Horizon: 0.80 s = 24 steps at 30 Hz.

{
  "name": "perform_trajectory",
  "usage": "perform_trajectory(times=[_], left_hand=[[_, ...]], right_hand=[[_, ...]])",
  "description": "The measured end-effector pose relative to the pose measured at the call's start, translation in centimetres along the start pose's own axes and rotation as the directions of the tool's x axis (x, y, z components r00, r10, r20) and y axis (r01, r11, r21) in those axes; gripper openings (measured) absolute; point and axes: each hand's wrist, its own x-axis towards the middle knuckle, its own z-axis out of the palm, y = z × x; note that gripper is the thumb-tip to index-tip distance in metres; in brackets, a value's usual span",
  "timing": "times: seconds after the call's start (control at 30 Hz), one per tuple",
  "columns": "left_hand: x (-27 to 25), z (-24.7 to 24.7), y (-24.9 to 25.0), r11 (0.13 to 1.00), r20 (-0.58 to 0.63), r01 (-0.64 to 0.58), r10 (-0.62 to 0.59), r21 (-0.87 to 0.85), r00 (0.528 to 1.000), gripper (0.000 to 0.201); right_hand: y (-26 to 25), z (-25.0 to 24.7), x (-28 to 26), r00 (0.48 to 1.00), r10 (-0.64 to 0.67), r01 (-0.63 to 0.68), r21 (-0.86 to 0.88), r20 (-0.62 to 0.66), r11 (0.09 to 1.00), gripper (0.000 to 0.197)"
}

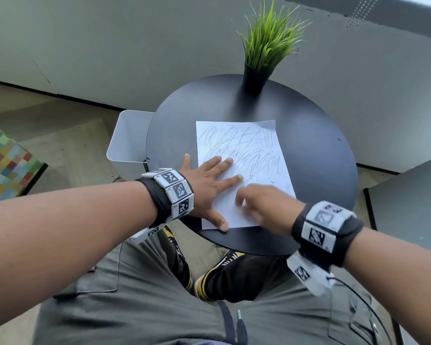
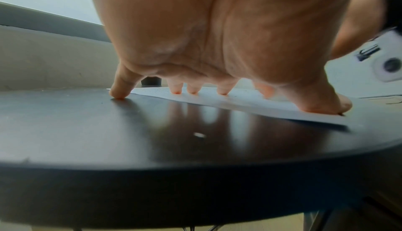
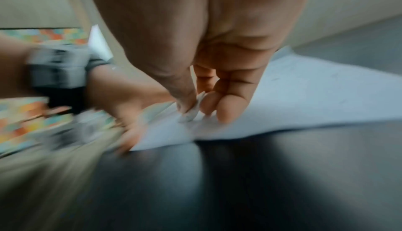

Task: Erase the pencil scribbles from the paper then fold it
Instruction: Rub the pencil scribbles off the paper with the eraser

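A round black table (image 1: pixel 316 155) is holding a few things.
A paper (image 1: pixel 254 145) with scribbles is lying flat on it, and a plant (image 1: pixel 256 78) is standing at the far edge.

right hand (image 1: pixel 261 207) motion-blurred, small white object (image 3: pixel 192 109) in fingers (image 3: pixel 226 109) unidentifiable

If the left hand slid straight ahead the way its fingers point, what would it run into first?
Nothing soon, it seems: the left hand lies flat on the paper, fingers pointing across the scribbles; beyond its edge lies bare table.

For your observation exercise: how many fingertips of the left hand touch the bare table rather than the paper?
1. The left hand's little finger touches the table beside the paper; the remaining fingertips and thumb press the sheet.
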Motion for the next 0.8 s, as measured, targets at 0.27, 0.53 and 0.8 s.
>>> perform_trajectory(times=[0.27,0.53,0.8], left_hand=[[0.1,0.1,0.2,1.0,-0.017,0.0,0.0,-0.004,1.0,0.127],[0.1,0.1,0.1,1.0,-0.01,0.008,-0.008,-0.003,1.0,0.128],[0.1,0.2,0.0,1.0,-0.015,0.009,-0.009,-0.019,1.0,0.128]], right_hand=[[-1.8,1.3,-0.3,0.997,-0.065,0.064,0.023,0.04,0.998,0.008],[-0.9,0.9,-0.1,0.996,0.088,-0.088,-0.023,-0.027,0.996,0.014],[0.7,-1.5,1.3,0.979,0.196,-0.198,-0.021,-0.058,0.98,0.018]])
